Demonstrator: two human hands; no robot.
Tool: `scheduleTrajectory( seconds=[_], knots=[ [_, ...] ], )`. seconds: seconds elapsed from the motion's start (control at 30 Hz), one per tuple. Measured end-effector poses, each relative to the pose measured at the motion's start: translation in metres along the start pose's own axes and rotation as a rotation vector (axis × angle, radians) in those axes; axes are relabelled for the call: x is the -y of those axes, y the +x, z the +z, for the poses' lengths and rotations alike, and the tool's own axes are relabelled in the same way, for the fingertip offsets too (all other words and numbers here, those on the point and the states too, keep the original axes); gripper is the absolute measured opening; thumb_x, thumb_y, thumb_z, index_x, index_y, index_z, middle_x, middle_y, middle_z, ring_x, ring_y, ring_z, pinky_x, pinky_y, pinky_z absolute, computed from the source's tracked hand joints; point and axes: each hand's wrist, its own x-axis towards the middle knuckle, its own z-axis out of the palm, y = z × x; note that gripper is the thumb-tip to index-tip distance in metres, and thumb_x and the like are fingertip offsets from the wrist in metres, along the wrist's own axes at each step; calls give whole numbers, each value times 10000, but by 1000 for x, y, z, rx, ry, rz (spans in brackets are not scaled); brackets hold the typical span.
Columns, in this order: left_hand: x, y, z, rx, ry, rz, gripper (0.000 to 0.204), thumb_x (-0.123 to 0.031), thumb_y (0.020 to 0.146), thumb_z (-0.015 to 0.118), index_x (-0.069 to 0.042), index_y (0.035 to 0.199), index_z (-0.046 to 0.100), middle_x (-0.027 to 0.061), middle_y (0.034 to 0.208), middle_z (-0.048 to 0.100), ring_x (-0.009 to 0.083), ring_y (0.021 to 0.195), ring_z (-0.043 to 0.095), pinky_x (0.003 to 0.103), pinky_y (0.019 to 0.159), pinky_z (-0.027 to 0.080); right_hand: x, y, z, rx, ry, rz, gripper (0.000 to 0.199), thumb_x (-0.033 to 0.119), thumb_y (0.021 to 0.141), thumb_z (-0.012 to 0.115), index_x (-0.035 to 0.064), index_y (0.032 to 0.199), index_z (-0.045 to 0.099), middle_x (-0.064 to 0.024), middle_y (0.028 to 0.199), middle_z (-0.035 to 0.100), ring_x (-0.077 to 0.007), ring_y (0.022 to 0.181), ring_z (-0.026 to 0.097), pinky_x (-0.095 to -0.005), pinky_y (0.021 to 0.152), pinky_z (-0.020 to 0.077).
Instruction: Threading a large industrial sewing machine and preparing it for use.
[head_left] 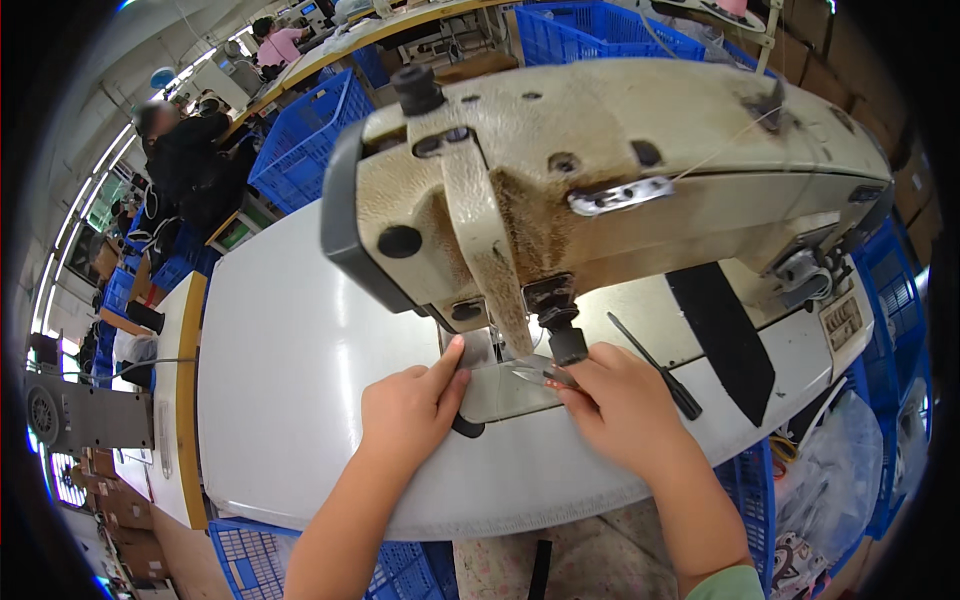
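My left hand [412, 408] rests at the near left of the sewing machine's [620, 190] needle area. Its index finger reaches out to a small grey metal plate [474, 349], the thumb sits slightly apart below, and the other fingers are curled. My right hand [628, 405] is closed around a silver two-pronged pointed tool [533, 375]; its grip is hidden by the fingers, so I cannot tell whether it is tweezers or snips. The tips point left, under the machine head by the needle. A screwdriver [655, 368] lies just right of this hand.
A black strip [720, 340] lies across the machine bed on the right. The white table [290, 400] has a curved front edge. Blue crates [310, 140] stand behind, and clear plastic bags [830, 480] hang at the right. A person [185, 160] sits at the far left.
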Motion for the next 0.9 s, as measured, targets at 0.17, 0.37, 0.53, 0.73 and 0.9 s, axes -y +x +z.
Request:
scheduleTrajectory(
  seconds=[0.17,0.37,0.53,0.73,0.9],
  knots=[
    [3,-2,7,-77,60,79,287,-299,851,569,-141,1081,637,14,484,461,193,412,486,338,376,343,-4,0,3,-15,54,21,246,113,788,602,35,1020,586,-84,763,529,-266,719,546,-374,615,442],
    [-2,1,7,-60,50,52,279,-272,828,597,-100,1042,646,14,483,464,188,407,484,335,370,340,-8,-2,0,-20,93,8,272,92,791,603,28,1055,585,-92,777,542,-267,723,550,-363,612,446],
    [4,-2,7,-87,15,55,283,-264,823,599,-88,1041,644,18,491,475,190,420,495,336,381,349,3,3,0,-38,60,-10,266,88,793,603,9,1046,584,-90,772,529,-260,720,544,-366,610,448],
    [2,-2,5,-71,-7,39,293,-258,823,598,-85,1056,638,26,502,486,201,437,508,341,408,372,10,5,6,-93,34,1,251,73,793,594,-10,1030,578,-91,764,520,-260,712,538,-363,607,447],
    [9,-7,6,-120,-179,-73,284,-202,799,618,-51,1039,638,50,541,536,212,462,530,330,438,400,1,4,11,-145,2,8,249,61,790,591,-10,1027,574,-90,759,516,-253,710,532,-356,610,444]
  ],
)
